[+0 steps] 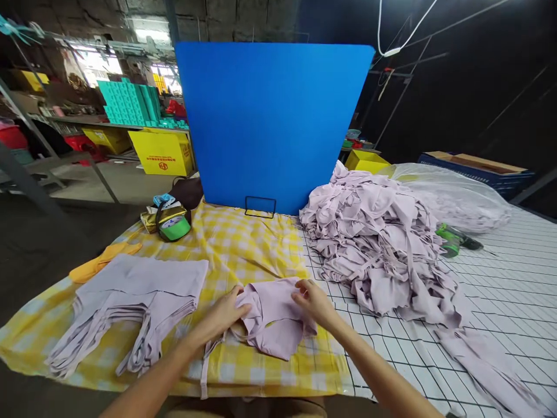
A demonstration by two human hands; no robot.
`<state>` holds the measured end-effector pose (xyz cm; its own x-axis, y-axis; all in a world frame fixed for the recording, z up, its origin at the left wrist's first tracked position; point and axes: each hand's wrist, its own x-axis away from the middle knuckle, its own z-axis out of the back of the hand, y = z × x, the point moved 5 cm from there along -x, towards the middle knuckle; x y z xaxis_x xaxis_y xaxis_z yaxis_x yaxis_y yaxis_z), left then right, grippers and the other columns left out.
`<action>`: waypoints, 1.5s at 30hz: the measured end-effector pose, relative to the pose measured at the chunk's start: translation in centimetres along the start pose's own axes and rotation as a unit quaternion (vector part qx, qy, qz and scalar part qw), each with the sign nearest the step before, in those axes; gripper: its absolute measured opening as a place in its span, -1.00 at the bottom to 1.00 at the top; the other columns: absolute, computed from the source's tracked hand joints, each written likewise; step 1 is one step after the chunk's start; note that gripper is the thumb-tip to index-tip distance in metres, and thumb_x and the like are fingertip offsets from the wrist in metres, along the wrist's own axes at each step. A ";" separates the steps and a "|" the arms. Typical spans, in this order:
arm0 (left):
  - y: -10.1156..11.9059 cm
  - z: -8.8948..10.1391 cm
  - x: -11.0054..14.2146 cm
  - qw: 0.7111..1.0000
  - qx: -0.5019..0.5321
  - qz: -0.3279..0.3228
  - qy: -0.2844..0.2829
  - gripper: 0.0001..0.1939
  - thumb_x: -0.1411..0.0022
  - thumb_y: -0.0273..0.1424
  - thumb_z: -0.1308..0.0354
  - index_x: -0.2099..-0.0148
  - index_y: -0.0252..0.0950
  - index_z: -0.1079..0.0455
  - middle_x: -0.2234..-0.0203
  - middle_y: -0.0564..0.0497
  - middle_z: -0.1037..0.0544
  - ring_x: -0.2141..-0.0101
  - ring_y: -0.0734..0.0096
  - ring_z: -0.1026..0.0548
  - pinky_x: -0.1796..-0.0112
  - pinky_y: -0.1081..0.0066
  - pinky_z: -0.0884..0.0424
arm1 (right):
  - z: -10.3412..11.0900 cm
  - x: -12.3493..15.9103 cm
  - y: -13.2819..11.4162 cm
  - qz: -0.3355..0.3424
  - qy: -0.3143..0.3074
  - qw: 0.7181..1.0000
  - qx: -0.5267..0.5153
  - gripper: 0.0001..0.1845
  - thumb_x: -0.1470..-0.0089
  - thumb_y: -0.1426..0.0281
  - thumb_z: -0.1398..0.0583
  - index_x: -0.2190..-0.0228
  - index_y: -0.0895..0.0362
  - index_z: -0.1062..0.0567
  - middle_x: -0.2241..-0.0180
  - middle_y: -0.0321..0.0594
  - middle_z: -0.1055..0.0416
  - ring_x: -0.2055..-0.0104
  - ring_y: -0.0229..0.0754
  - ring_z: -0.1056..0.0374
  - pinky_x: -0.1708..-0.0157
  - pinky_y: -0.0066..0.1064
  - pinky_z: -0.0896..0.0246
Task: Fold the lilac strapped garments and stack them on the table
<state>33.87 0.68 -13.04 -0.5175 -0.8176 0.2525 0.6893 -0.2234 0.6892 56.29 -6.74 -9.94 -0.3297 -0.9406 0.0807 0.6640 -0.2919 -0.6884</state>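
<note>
A lilac strappy top (276,322) lies crumpled on the yellow checked cloth in front of me, one strap trailing toward the table's front edge. My left hand (228,313) pinches its left side between thumb and fingers. At its upper right edge, my right hand (314,301) has curled fingers gripping the fabric. To the left is a neat stack of flat lilac tops (150,278), straps pointing toward me. A large loose heap of lilac garments (374,232) rises on the right, with a few pieces trailing from it toward the front right.
A blue board (274,128) stands upright behind the yellow checked cloth (243,244). Green tape (176,228) and small items sit at the back left, near an orange cloth (104,262). A green tool (449,241) and a clear plastic bag (461,200) lie beside the heap.
</note>
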 end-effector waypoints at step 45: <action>5.8 12.0 4.3 0.921 -0.006 -0.141 0.364 -0.57 0.19 -0.69 0.11 0.24 -0.28 -0.35 0.51 0.10 -0.38 0.44 0.45 -0.36 0.38 0.53 -0.24 | 11.7 5.0 -1.3 0.034 0.155 0.918 -0.364 -0.88 0.27 0.46 -0.11 0.73 0.13 -0.27 0.67 -0.39 -0.13 0.67 -0.40 0.01 0.70 -0.56 0.13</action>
<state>29.52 2.24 0.20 -0.2037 -0.8638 -0.4608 0.5872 -0.4844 0.6485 61.59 -13.10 -0.20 -0.5537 -0.8253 -0.1111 0.1027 0.0647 -0.9926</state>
